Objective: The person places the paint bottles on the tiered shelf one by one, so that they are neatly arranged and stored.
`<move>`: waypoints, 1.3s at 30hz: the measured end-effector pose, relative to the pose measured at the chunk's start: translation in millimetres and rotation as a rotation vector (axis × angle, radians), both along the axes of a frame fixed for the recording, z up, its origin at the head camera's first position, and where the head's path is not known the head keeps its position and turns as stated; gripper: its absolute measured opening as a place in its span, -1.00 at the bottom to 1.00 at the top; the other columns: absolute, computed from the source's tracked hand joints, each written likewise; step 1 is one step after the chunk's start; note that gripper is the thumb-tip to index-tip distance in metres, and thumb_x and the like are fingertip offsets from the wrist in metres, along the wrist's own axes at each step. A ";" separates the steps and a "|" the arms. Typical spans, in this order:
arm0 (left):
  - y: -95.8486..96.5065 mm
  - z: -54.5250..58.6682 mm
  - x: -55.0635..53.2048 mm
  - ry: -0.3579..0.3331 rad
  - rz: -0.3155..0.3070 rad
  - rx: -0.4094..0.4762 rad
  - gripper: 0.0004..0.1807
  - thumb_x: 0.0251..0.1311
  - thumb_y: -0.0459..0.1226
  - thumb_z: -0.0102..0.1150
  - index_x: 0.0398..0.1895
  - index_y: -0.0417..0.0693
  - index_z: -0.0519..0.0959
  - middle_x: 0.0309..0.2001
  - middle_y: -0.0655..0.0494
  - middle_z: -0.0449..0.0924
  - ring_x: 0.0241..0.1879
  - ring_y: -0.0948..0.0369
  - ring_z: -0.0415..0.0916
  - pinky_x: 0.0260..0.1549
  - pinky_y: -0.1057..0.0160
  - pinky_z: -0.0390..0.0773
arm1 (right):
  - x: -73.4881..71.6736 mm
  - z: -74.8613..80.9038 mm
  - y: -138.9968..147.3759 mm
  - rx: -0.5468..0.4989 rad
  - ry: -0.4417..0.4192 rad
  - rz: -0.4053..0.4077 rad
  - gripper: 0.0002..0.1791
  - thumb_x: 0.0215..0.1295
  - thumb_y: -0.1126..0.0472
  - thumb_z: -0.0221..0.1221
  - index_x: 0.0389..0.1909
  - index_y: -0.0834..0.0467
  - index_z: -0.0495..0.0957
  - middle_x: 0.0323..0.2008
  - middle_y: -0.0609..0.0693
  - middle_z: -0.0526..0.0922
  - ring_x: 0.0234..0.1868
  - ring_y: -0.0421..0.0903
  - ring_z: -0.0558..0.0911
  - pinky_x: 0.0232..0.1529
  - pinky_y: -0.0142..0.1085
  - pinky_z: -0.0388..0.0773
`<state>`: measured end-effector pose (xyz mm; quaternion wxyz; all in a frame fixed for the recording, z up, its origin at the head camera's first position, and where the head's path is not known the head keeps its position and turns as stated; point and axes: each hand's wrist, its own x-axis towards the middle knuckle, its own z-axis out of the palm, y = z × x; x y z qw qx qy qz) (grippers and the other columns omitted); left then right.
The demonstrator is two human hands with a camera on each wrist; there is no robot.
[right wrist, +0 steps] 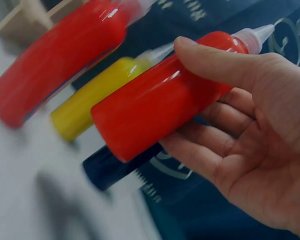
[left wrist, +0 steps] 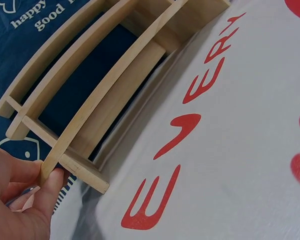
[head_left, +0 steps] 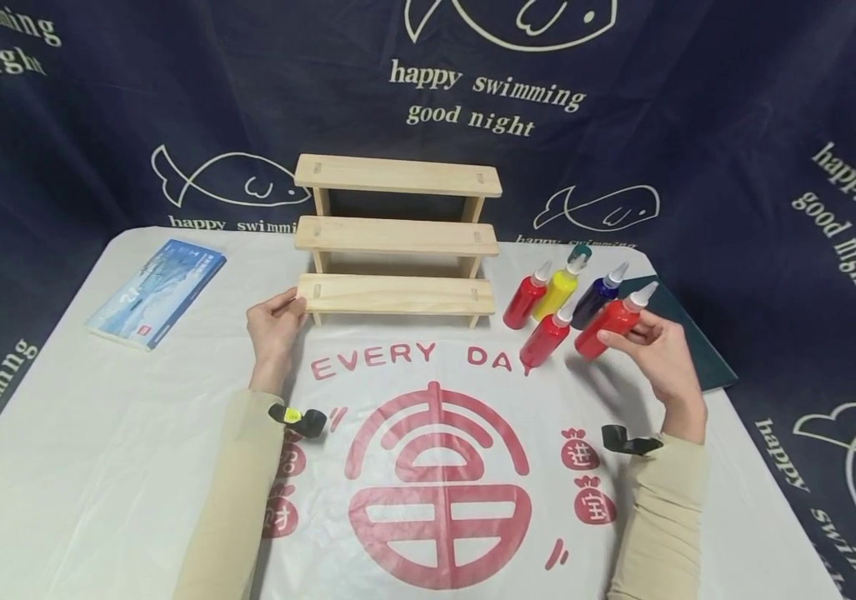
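Observation:
In the head view my left hand (head_left: pixel 275 327) is at the left end of a three-tier wooden step shelf (head_left: pixel 397 296). Thumb and fingers pinch the end of its lowest board (left wrist: pixel 65 140), as the left wrist view shows. At the right, my right hand (head_left: pixel 656 346) grips a red squeeze bottle (head_left: pixel 602 333) with a clear pointed nozzle, thumb on one side and fingers on the other. Close by stand two more red bottles (head_left: pixel 525 300), a yellow bottle (head_left: pixel 556 293) and a dark blue bottle (head_left: pixel 594 303). The held bottle partly overlaps the blue one in the right wrist view.
A blue-and-white box or book (head_left: pixel 157 293) lies at the table's left. Behind the bottles, a dark green flat board (head_left: pixel 698 346) reaches the right edge. Red print marks the white tablecloth (head_left: pixel 135 433). A navy curtain (head_left: pixel 247 92) hangs right behind the shelf.

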<state>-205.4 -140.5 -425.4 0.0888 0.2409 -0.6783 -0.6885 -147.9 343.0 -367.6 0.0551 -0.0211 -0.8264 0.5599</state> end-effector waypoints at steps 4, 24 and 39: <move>-0.8 -0.9 0.8 0.005 0.001 0.007 -0.64 0.30 -0.41 0.12 0.17 -0.23 0.54 0.09 -0.21 0.60 -0.35 0.43 0.57 -0.29 0.57 0.66 | 5.4 19.2 -5.1 -0.055 0.035 0.012 -0.55 0.16 0.40 0.33 0.09 0.20 0.52 -0.33 -0.36 0.70 -0.31 -0.43 0.70 -0.19 -0.68 0.60; 0.0 -1.2 0.7 -0.003 0.009 -0.017 -0.64 0.31 -0.40 0.13 0.16 -0.22 0.55 0.09 -0.18 0.61 -0.26 0.36 0.62 -0.21 0.51 0.68 | 20.4 79.4 -77.5 -0.083 0.099 0.081 -0.53 0.15 0.43 0.32 0.12 0.32 0.54 -0.30 -0.28 0.73 -0.29 -0.36 0.72 -0.16 -0.59 0.63; -0.7 -4.1 -1.1 0.031 0.019 -0.007 -0.65 0.28 -0.42 0.14 0.14 -0.25 0.56 0.05 -0.23 0.62 -0.27 0.36 0.61 -0.23 0.51 0.69 | -16.7 61.7 -154.1 0.004 0.032 0.066 -0.44 0.19 0.26 0.35 0.22 0.28 0.48 0.03 0.26 0.64 -0.16 -0.31 0.70 -0.01 -0.47 0.65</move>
